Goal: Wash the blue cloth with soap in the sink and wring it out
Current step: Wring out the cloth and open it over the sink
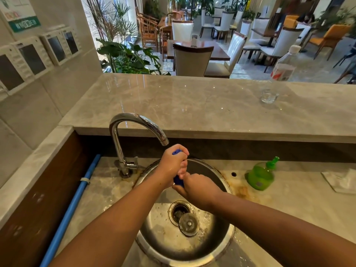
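The blue cloth [178, 181] is rolled into a tight twist held upright over the round steel sink [229, 231]. My left hand [172, 163] is closed round its upper end, where a blue tip pokes out just under the chrome tap [134, 122]. My right hand [198, 188] grips the lower end, touching the left hand. Most of the cloth is hidden inside both fists. No water runs from the spout. A green soap pump bottle [261, 177] stands on the counter right of the sink.
The drain strainer plug [189, 224] lies beside the open drain [180, 211] in the wet basin. A raised marble ledge [192, 105] behind carries a glass [268, 96] and a plastic bottle [285, 64]. A folded white cloth [341, 182] lies far right. A blue pipe [77, 197] runs along the left.
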The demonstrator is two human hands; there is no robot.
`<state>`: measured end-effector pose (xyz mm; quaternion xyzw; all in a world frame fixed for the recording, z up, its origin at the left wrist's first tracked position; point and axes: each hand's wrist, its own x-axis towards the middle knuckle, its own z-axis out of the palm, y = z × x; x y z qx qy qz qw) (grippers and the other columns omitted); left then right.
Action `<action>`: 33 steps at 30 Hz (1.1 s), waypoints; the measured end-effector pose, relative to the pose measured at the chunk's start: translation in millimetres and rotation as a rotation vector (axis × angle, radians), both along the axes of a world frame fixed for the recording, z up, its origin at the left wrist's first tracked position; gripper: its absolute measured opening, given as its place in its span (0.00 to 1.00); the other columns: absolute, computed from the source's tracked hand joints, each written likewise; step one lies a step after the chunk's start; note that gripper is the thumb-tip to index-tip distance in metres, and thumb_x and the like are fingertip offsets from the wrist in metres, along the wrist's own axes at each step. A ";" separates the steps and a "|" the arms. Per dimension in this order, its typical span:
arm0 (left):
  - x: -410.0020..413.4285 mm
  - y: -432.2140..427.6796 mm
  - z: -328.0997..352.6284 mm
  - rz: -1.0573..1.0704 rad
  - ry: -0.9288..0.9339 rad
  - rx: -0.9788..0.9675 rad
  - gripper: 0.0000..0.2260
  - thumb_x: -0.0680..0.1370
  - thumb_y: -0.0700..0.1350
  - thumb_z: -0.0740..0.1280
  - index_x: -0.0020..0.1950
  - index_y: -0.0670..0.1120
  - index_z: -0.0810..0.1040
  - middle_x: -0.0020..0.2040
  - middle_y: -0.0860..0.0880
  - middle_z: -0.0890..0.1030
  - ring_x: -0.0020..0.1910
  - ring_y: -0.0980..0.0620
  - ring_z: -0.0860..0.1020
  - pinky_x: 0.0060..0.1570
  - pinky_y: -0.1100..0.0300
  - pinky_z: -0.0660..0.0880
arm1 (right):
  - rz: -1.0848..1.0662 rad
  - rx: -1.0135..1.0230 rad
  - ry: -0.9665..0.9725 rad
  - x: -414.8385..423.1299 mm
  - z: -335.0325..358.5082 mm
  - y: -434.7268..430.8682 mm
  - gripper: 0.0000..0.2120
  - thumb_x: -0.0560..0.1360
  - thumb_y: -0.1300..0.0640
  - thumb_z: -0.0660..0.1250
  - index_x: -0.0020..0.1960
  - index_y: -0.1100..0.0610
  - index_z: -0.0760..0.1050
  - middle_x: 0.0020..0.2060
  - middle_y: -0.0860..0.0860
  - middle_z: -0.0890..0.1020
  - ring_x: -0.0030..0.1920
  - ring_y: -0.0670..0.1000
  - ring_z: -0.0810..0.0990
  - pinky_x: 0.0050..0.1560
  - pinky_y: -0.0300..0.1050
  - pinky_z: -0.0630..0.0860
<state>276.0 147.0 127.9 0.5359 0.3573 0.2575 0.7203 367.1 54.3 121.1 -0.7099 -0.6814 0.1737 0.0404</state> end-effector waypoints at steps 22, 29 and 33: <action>-26.7 -16.8 4.5 0.105 -0.328 -0.284 0.13 0.81 0.41 0.64 0.64 0.39 0.75 0.32 0.46 0.72 0.27 0.52 0.71 0.29 0.59 0.72 | -0.186 -0.039 0.626 0.1 8.5 -25.2 0.11 0.79 0.43 0.65 0.51 0.50 0.76 0.41 0.49 0.83 0.39 0.48 0.83 0.46 0.47 0.81; -39.9 -40.5 7.2 0.306 -0.500 -0.460 0.14 0.82 0.45 0.62 0.65 0.40 0.74 0.39 0.44 0.79 0.38 0.49 0.79 0.49 0.50 0.78 | -0.285 0.126 0.757 -13.3 10.2 -52.0 0.18 0.74 0.44 0.72 0.60 0.47 0.71 0.48 0.45 0.81 0.43 0.43 0.83 0.41 0.38 0.80; -48.7 -49.9 11.9 0.256 -0.603 -0.409 0.17 0.78 0.45 0.62 0.65 0.40 0.77 0.48 0.42 0.85 0.45 0.47 0.85 0.52 0.49 0.83 | -0.463 0.053 1.309 -21.6 8.2 -62.1 0.18 0.79 0.45 0.65 0.57 0.59 0.76 0.39 0.57 0.83 0.31 0.53 0.80 0.34 0.46 0.80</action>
